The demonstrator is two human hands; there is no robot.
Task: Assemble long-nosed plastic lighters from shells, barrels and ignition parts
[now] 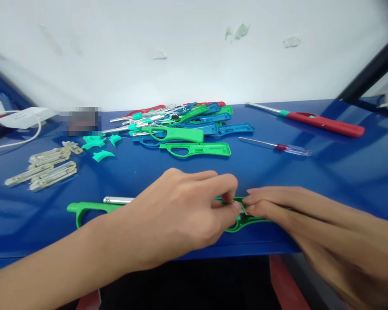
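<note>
In the head view my left hand (187, 206) pinches a thin pale wire (243, 206) between thumb and forefinger. Below that pinch lies an open green lighter housing (245, 224), partly covered by both hands. My right hand (297, 211) has its fingers closed over the housing's right part, fingertips close to the wire; its exact grip is partly hidden. Under my left forearm another green lighter housing half (95, 207) rests on the table. A metal lighter tube (118, 199) pokes out beside it, its right end hidden by my left hand.
On the blue table (132, 165), a pile of lighter housings and tubes (184, 125) lies at the back. Clear fuel tanks (53, 170) and turquoise triggers (98, 146) sit left. A screwdriver (278, 147) and a red lighter (325, 122) lie right. A white wall (194, 77) stands behind.
</note>
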